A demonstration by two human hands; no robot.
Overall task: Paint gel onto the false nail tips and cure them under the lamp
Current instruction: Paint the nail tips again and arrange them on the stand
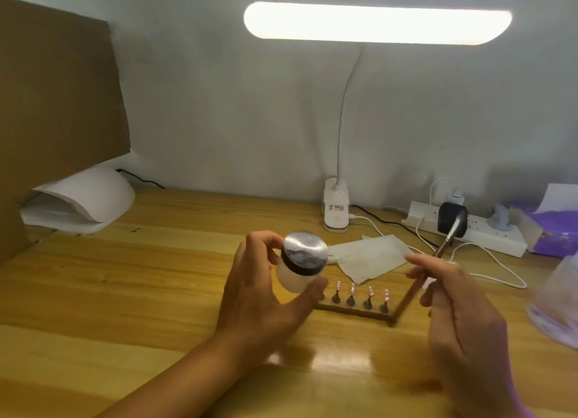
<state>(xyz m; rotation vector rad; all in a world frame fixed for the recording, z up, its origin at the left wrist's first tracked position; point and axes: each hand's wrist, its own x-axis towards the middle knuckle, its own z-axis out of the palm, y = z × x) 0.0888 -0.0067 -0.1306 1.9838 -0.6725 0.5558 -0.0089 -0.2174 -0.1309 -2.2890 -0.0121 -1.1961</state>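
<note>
No wording can be read anywhere. A small white label point(336, 207) on the white plastic clip base of the desk lamp point(335, 212), at the far middle of the desk, carries a line of red print and some dark print, all too small and blurred to make out. The purple cardboard tissue box point(553, 234) at the far right shows pale marks on its side, also illegible.

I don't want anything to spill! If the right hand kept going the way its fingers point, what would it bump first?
Probably the jar in the left hand. The right hand, holding the brush, points left over the flat paper wipe; depth is hard to judge.
</note>
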